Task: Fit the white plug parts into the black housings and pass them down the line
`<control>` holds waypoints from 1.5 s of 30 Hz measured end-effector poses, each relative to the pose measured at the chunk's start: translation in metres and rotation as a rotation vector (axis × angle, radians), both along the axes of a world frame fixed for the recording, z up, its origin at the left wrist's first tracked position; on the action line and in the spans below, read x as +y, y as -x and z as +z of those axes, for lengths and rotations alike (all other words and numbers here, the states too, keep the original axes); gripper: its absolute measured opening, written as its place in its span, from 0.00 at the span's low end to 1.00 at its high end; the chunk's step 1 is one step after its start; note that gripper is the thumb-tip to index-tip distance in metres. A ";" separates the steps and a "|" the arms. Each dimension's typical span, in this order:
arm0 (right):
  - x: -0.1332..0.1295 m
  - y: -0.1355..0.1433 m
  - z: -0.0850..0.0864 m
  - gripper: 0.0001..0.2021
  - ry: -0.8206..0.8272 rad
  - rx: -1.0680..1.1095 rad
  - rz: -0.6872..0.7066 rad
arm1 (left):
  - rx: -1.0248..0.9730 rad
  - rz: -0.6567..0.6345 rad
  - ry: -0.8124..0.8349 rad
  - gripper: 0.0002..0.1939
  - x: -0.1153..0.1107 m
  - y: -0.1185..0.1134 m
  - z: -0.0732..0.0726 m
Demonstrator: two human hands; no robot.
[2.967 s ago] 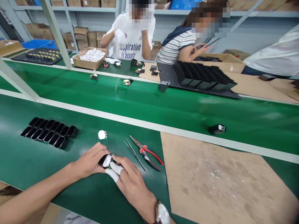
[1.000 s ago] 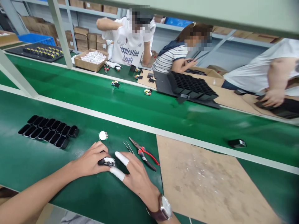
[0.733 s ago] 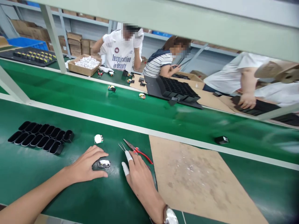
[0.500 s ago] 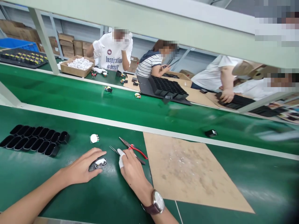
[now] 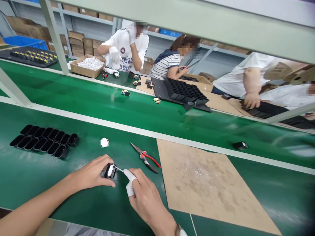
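Observation:
My left hand (image 5: 94,172) is closed around a small black oval housing (image 5: 107,171) on the green bench, its open end turned toward my right hand. Inside it sits a white-topped circuit board (image 5: 111,170). My right hand (image 5: 145,191), with white finger cots on, grips thin metal tweezers (image 5: 119,169). Their tips reach the rim of the housing; whether they touch the board is hard to tell. Beyond my left hand lies another small circuit board with a round white top (image 5: 104,143). Red-handled needle-nose pliers (image 5: 145,157) rest beyond my right hand.
Rows of black oval housings (image 5: 44,139) stand at the left. A stained cardboard sheet (image 5: 201,183) covers the bench at right. Past a pale rail (image 5: 93,120) runs a green belt (image 5: 98,98) bearing several small parts. Co-workers sit across it, beside a black tray stack (image 5: 187,91).
My right hand has brought the tweezers left to the housing. The housing has turned in my left hand to face right. The black part on the belt has shifted right, and the view has moved.

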State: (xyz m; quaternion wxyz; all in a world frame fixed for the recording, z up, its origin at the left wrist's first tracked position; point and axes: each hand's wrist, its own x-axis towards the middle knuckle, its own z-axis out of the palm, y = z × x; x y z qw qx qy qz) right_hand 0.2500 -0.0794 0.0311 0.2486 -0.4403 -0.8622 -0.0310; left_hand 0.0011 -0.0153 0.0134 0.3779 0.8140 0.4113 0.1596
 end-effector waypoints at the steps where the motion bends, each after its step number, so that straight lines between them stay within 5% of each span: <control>1: 0.000 0.001 0.000 0.17 -0.015 -0.021 -0.003 | 0.001 0.003 -0.002 0.27 0.000 -0.001 0.000; 35: 0.019 0.004 0.008 0.14 -0.008 -0.119 0.158 | -0.136 -0.076 -0.036 0.29 0.003 0.004 -0.013; 45: 0.018 -0.008 0.009 0.14 0.004 -0.040 0.100 | -0.166 -0.133 -0.013 0.25 0.007 0.006 -0.003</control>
